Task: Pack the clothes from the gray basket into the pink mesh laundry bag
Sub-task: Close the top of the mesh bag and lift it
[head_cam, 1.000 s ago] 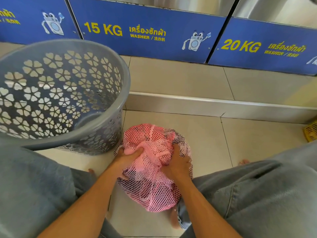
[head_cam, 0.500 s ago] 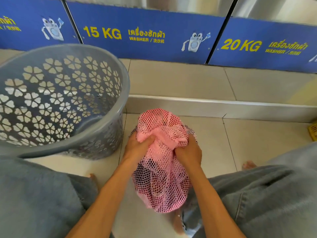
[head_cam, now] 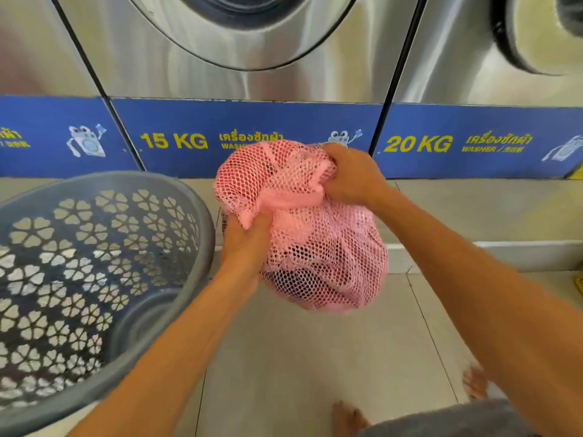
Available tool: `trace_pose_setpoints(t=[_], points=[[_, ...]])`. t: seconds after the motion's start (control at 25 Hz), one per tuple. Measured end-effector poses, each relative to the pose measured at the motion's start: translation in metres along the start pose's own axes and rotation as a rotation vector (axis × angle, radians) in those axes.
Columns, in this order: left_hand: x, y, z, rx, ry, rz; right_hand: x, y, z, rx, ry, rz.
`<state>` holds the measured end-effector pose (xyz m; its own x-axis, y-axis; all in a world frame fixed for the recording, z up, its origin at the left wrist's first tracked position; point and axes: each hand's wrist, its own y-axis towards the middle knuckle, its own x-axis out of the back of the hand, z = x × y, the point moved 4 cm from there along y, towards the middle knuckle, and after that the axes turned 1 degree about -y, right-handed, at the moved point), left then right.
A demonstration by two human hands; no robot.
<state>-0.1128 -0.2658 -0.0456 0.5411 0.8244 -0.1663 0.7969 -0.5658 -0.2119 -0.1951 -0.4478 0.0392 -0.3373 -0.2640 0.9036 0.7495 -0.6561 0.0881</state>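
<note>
Bag packed and bunched shut, basket looks empty.

Left hand (head_cam: pixel 244 238) fisted on the gathered pink fabric at the near-left of the neck; right hand (head_cam: pixel 353 176) fisted on the far-right bunch of mesh. Both forearms reach forward, left lower, right higher and further out. Pink mesh laundry bag (head_cam: pixel 318 247) hangs between them off the tiled floor (head_cam: pixel 315 357), bulging, dark and pink clothes visible through the mesh. Gray basket (head_cam: pixel 94 279) sits left, tilted toward the camera, no clothes visible inside (far bottom partly hidden). Judgement: packing essentially done, only closing the neck is left. Washers (head_cam: pixel 239 74) stand behind, marked 15 KG and 20 KG.
</note>
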Motion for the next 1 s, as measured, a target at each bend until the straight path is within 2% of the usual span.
trace_pose_setpoints(t=[0.12,0.24,0.32,0.4,0.52,0.72,0.84,0.96,1.0], points=[[-0.015,0.049,-0.002,0.026,-0.143,-0.105,0.003,0.064,0.012,0.114,-0.017,-0.067],[-0.03,0.096,-0.006,0.035,-0.275,-0.237,-0.008,0.12,0.021,0.145,-0.021,-0.126],[-0.04,0.128,0.002,0.12,-0.316,-0.284,-0.025,0.147,0.017,0.103,0.003,-0.14],[-0.045,0.15,0.019,0.286,-0.261,-0.249,-0.051,0.164,0.008,0.052,0.005,-0.063],[-0.037,0.169,0.038,0.429,-0.025,-0.182,-0.095,0.152,-0.009,0.022,0.002,0.095],[-0.03,0.188,0.026,0.477,0.332,-0.112,-0.144,0.097,-0.039,0.024,-0.122,0.01],[-0.03,0.182,0.015,0.341,0.759,0.022,-0.164,0.077,-0.046,-0.007,-0.063,0.083],[-0.03,0.174,-0.006,0.208,1.301,0.21,-0.175,0.073,-0.047,-0.042,-0.098,0.15],[-0.03,0.17,-0.016,0.15,1.407,0.236,-0.175,0.071,-0.046,-0.053,-0.11,0.15]])
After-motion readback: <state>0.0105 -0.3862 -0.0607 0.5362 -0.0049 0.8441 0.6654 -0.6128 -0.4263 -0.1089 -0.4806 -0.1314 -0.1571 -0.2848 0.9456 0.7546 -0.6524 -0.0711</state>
